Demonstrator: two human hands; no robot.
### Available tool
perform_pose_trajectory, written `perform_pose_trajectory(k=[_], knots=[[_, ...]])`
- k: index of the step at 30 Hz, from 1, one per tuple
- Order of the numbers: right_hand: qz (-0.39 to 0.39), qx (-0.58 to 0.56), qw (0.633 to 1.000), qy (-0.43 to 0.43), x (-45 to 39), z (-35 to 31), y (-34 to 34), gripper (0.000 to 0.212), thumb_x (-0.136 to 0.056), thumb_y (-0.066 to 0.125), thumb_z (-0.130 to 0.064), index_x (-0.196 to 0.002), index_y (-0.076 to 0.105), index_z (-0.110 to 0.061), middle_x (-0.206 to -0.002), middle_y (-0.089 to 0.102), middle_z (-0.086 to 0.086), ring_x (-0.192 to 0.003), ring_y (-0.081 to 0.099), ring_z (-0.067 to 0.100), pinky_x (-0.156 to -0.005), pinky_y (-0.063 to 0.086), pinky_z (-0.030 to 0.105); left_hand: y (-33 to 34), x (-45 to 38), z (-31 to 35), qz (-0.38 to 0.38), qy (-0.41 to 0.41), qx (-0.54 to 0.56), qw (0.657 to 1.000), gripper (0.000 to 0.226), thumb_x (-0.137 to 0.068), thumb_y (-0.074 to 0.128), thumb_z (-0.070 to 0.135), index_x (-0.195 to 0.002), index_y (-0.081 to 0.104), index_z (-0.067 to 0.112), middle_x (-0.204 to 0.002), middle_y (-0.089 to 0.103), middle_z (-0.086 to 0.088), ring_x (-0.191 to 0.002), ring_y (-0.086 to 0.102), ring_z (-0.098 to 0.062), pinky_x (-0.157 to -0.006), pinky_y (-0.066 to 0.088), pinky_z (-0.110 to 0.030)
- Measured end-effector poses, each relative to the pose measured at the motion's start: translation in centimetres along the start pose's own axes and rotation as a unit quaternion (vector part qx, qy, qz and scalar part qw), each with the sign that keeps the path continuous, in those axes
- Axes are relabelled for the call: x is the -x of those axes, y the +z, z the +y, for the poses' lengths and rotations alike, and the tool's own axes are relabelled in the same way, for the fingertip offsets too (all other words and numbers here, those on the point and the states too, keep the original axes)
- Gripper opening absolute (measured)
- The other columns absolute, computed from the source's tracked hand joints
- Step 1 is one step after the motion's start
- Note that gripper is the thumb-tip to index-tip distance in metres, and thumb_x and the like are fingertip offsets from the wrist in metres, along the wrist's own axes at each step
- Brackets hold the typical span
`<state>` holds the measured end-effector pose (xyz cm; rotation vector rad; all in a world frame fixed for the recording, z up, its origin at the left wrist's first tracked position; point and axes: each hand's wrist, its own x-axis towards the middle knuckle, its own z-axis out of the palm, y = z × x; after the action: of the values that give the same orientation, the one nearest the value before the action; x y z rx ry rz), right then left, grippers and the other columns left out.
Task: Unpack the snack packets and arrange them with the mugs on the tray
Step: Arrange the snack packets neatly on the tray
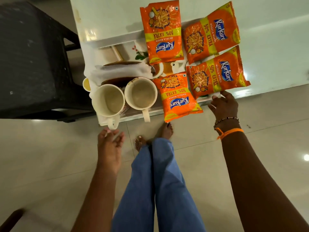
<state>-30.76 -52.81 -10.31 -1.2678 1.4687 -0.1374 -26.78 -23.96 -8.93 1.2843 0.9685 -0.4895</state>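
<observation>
Four orange Kurkure packets (184,54) and two cream mugs (124,97) crowd a white tray (107,42). The right hand (223,105) pinches the tray's edge; the left hand (109,144) hangs loosely curled, empty.

Orange snack packets (161,30) w/ yellow bands, cream mugs (107,100), white tray (117,41) w/ floral print.

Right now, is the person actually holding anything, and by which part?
The right hand has its fingers on the near right edge of the white tray, though a closed hold cannot be confirmed. The left hand holds nothing, open just below a mug handle.
</observation>
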Motion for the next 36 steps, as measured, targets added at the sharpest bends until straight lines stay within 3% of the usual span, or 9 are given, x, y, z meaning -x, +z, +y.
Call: perform_pose_trajectory(k=[4, 7, 10, 14, 17, 21, 25, 30, 36], knots=[[0.019, -0.021, 1.000, 0.003, -0.6, 0.1, 0.7, 0.035, -0.089, 0.051, 0.000, -0.123, 0.050, 0.000, -0.105, 0.051, 0.012, -0.096, 0.053, 0.026, -0.085, 0.049, 0.033, -0.9, -3.0, 1.5, -0.017, 0.066, -0.046, 0.997, 0.024, -0.092, 0.043, 0.003, -0.110, 0.051, 0.016, -0.103, 0.060, -0.001, -0.096, 0.060, -0.016, -0.080, 0.049, -0.025], [0.007, -0.018, 1.000, -0.003, -0.7, -0.1, 0.7, 0.029, -0.090, 0.048, 0.001, -0.119, 0.052, 0.002, -0.106, 0.053, 0.014, -0.096, 0.053, 0.026, -0.088, 0.050, 0.038, -1.6, -4.3, 2.4, -0.026, 0.090, -0.109, 0.990, 0.036, -0.088, 0.050, 0.000, -0.123, 0.048, 0.007, -0.114, 0.057, -0.012, -0.103, 0.059, -0.022, -0.086, 0.051, -0.031], [-0.003, 0.004, 1.000, -0.016, -1.0, -0.3, 0.6, 0.029, -0.089, 0.047, 0.004, -0.117, 0.053, 0.004, -0.121, 0.055, 0.021, -0.100, 0.053, 0.029, -0.087, 0.050, 0.038, -1.7, -5.0, 3.4, -0.012, 0.097, -0.162, 0.982, 0.035, -0.083, 0.059, -0.001, -0.117, 0.053, 0.005, -0.111, 0.057, -0.013, -0.102, 0.059, -0.024, -0.079, 0.055, -0.027], [0.000, 0.012, 1.000, -0.026, -1.5, 0.0, 0.3, 0.023, -0.088, 0.049, 0.004, -0.110, 0.055, 0.005, -0.109, 0.052, 0.014, -0.103, 0.053, 0.031, -0.084, 0.050, 0.039, -1.1, -5.4, 3.9, 0.013, 0.087, -0.158, 0.983, 0.035, -0.080, 0.060, -0.004, -0.113, 0.055, 0.003, -0.094, 0.063, -0.006, -0.084, 0.062, -0.015, -0.058, 0.055, -0.014], [0.002, 0.000, 0.999, -0.033, -2.0, 0.1, 0.2, 0.010, -0.088, 0.050, 0.004, -0.089, 0.056, -0.003, -0.103, 0.049, 0.011, -0.095, 0.054, 0.030, -0.085, 0.051, 0.042, -0.6, -5.4, 3.9, 0.021, 0.088, -0.162, 0.983, 0.033, -0.080, 0.059, -0.006, -0.110, 0.056, 0.006, -0.084, 0.062, 0.002, -0.079, 0.061, -0.011, -0.059, 0.054, -0.015], [0.006, -0.027, 0.998, -0.053, -3.6, -0.7, -0.5, 0.008, -0.087, 0.050, 0.005, -0.091, 0.051, -0.002, -0.092, 0.049, 0.009, -0.092, 0.053, 0.029, -0.084, 0.050, 0.043, 1.4, -4.9, 4.2, 0.022, 0.103, -0.154, 0.982, 0.027, -0.081, 0.058, -0.006, -0.100, 0.057, 0.013, -0.083, 0.060, 0.002, -0.077, 0.059, -0.009, -0.060, 0.052, -0.017], [0.015, -0.035, 0.997, -0.070, -6.7, -3.2, -2.1, 0.012, -0.088, 0.049, 0.004, -0.081, 0.051, -0.006, -0.087, 0.049, 0.007, -0.082, 0.057, 0.025, -0.075, 0.052, 0.037, 6.1, -4.5, 4.7, 0.015, 0.121, -0.151, 0.981, 0.022, -0.080, 0.059, -0.005, -0.092, 0.057, 0.014, -0.077, 0.056, 0.004, -0.061, 0.062, -0.003, -0.059, 0.052, -0.011], [0.014, -0.058, 0.994, -0.089, -12.4, -8.4, -5.2, 0.030, -0.087, 0.050, 0.003, -0.070, 0.053, -0.020, -0.080, 0.052, -0.003, -0.073, 0.058, 0.012, -0.054, 0.058, 0.017, 14.4, -4.1, 5.0, -0.016, 0.131, -0.145, 0.980, 0.020, -0.080, 0.059, -0.005, -0.088, 0.057, 0.013, -0.077, 0.056, -0.001, -0.073, 0.057, -0.011, -0.058, 0.052, -0.009], [0.021, -0.047, 0.995, -0.084, -20.4, -14.3, -8.7, 0.030, -0.088, 0.047, 0.004, -0.069, 0.051, -0.019, -0.079, 0.051, -0.002, -0.078, 0.057, 0.018, -0.082, 0.050, 0.039, 25.4, -4.0, 3.7, -0.026, 0.133, -0.151, 0.979, 0.022, -0.079, 0.061, -0.006, -0.082, 0.060, 0.016, -0.076, 0.058, -0.001, -0.069, 0.059, -0.011, -0.055, 0.051, -0.010]])
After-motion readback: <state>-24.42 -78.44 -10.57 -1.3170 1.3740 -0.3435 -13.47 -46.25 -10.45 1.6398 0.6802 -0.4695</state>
